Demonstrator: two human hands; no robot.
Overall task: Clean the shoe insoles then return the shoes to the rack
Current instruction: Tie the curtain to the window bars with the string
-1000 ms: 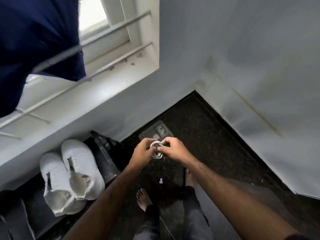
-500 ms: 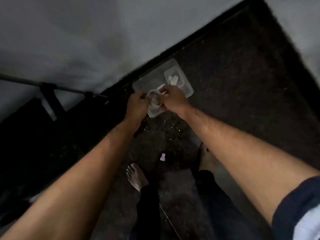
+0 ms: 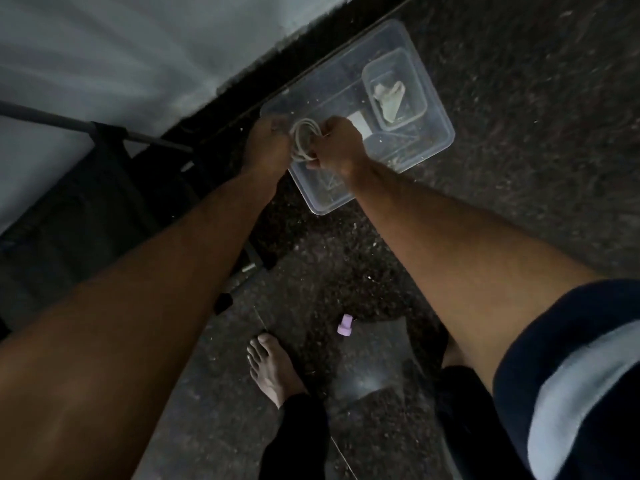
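Hands met at twelve o'clock: left hand (image 3: 266,147) and right hand (image 3: 337,145) both pinched a coiled white shoelace (image 3: 303,140), seemingly light, limp, best gripped mid-bundle.

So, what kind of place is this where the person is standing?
Probably a corner of a home, indoors. The dark speckled floor meets a pale wall, a clear plastic box lies on the floor, and the person's foot is bare. Both hands hold a white coiled cord.
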